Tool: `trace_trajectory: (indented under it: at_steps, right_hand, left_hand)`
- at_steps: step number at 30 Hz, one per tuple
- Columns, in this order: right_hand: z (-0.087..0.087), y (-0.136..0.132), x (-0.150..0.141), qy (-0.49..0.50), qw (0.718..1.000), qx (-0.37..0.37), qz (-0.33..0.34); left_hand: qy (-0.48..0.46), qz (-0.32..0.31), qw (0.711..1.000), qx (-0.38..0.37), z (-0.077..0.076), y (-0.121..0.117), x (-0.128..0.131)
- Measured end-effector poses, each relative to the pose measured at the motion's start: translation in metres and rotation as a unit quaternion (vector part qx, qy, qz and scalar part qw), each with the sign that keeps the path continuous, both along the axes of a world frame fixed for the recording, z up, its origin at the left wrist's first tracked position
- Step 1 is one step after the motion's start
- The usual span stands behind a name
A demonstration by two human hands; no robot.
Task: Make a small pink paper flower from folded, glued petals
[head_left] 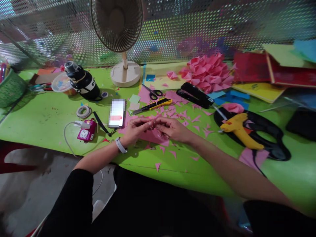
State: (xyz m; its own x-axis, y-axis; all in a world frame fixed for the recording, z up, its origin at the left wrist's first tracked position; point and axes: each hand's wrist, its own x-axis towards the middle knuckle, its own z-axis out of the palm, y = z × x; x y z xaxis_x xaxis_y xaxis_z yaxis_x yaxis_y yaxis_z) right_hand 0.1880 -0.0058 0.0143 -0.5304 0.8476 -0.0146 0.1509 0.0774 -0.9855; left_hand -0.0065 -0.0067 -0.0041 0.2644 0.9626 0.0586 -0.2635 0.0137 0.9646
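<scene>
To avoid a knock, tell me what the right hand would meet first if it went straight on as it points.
The right hand would most likely meet the left hand first: their fingertips are close together, though whether they touch is unclear.

Pink paper sheet [154, 136] lies flat approx. mid-view, slightly twd 6 o'clock, upper part mostly hidden. Pink scraps [175, 113], small, mostly pointy, lie loose around it: densest at 1–2 o'clock, a few at 3, single pcs at 5–6.
</scene>
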Motion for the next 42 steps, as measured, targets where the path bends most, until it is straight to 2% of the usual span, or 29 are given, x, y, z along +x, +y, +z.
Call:
trace_trajectory:
  at_steps: [4, 10, 15, 20, 23, 27, 34, 42]
  right_hand:
    - [-0.0014, -0.0042, -0.0031, 0.011, 0.999, -0.015, -0.034]
    - [-0.0053, -0.0068, -0.0056, 0.015, 0.997, 0.012, -0.07]
    - [-0.0047, -0.0027, -0.0023, 0.005, 0.999, 0.027, -0.034]
    - [-0.0086, 0.0003, 0.0017, 0.002, 1.0, -0.006, -0.006]
    - [-0.0099, -0.0011, 0.0007, 0.007, 1.0, -0.024, -0.001]
    - [-0.0074, -0.0044, -0.0029, 0.013, 0.999, 0.006, -0.031]
    - [-0.0036, -0.0019, -0.001, -0.001, 1.0, 0.024, -0.014]
    - [-0.0034, 0.0012, 0.0016, 0.019, 0.999, 0.002, 0.026]
  left_hand:
    - [0.001, 0.023, 1.0, 0.006, -0.0047, 0.002, 0.0]
    - [0.022, 0.044, 0.998, 0.031, -0.0036, 0.0023, -0.0004]
    - [0.021, 0.029, 0.999, 0.025, 0.0001, 0.002, -0.0005]
    - [0.017, 0.01, 0.999, 0.038, -0.0011, 0.0027, -0.0006]
    - [0.019, 0.031, 0.998, 0.044, -0.0028, 0.0028, -0.0008]
    - [0.024, 0.062, 0.996, 0.064, -0.0033, 0.0026, -0.0007]
    - [0.007, 0.027, 0.998, 0.052, -0.0015, 0.0022, -0.0001]
    - [0.019, -0.003, 0.998, 0.056, -0.0004, 0.0023, -0.0011]
